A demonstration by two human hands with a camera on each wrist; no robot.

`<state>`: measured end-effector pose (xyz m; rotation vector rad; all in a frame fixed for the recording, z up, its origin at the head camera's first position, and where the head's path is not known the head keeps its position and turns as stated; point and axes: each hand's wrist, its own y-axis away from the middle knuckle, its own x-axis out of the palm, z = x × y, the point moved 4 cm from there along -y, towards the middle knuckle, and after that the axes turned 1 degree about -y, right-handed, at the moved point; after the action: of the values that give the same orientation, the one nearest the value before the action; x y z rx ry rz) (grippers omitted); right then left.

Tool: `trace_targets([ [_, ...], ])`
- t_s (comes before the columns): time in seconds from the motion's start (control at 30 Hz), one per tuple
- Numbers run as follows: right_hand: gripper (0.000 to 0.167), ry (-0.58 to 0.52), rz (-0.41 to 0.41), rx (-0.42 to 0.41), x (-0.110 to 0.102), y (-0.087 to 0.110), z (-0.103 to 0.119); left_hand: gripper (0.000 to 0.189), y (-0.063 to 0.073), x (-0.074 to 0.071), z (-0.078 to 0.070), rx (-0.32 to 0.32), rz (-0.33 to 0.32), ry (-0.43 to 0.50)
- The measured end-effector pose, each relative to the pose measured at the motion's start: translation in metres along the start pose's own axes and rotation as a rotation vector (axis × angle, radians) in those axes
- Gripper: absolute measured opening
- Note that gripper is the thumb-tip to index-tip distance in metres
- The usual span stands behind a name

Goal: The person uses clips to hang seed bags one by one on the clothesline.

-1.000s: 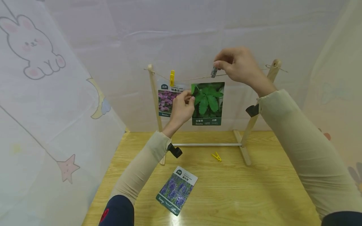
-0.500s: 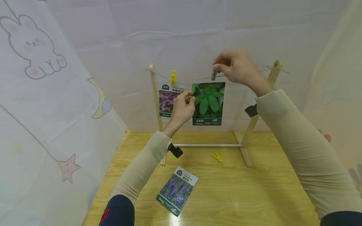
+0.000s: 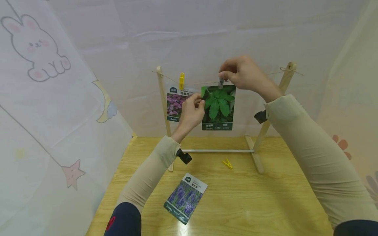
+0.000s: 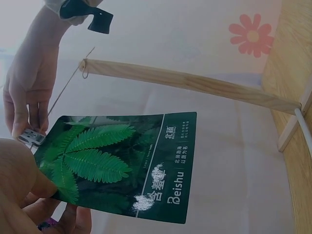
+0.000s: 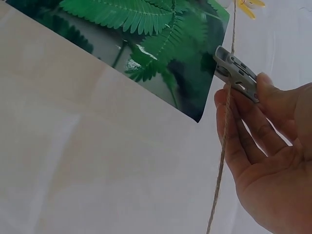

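Note:
A green seed packet (image 3: pixel 218 108) with a fern-like leaf picture hangs upright at the string (image 5: pixel 222 161). My left hand (image 3: pixel 192 109) pinches its left edge between thumb and fingers. My right hand (image 3: pixel 246 73) pinches a grey clothespin (image 5: pixel 237 73) above the packet. In the right wrist view the clothespin's nose overlaps the packet's top edge, and the string runs through beside it. To the left, a pink-flower seed packet (image 3: pixel 175 105) hangs from the string by a yellow clothespin (image 3: pixel 181 81), partly hidden behind my left hand.
Wooden posts (image 3: pixel 284 78) hold the string, joined low down by a pale rod (image 3: pixel 217 151). On the wooden table (image 3: pixel 251 203) lie a lavender seed packet (image 3: pixel 186 198) and another yellow clothespin (image 3: pixel 227 163). Printed white sheets (image 3: pixel 97 39) enclose the sides and back.
My right hand has come down and slightly left, bringing the grey clothespin from above the string onto the green packet's top edge. My left hand stays nearly still on the packet.

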<state>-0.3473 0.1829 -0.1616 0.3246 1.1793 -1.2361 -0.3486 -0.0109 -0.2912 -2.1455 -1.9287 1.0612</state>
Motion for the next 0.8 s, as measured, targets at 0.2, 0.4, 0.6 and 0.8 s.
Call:
trace_targets([
  [0.2,0.027,0.008,0.015,-0.024,0.003,-0.001,0.000,0.028,0.000,-0.002,0.000,-0.014,-0.009,-0.006],
  [0.4,0.028,0.019,0.024,-0.038,0.006,-0.003,0.000,0.028,0.000,-0.003,0.000,-0.012,-0.015,-0.007],
  [0.6,0.029,0.016,0.037,-0.029,0.010,-0.003,0.001,0.029,0.001,-0.003,0.002,-0.019,-0.010,0.000],
  [0.8,0.031,0.007,0.046,-0.022,0.013,-0.004,0.001,0.030,0.001,-0.004,0.003,-0.015,-0.013,-0.001],
])
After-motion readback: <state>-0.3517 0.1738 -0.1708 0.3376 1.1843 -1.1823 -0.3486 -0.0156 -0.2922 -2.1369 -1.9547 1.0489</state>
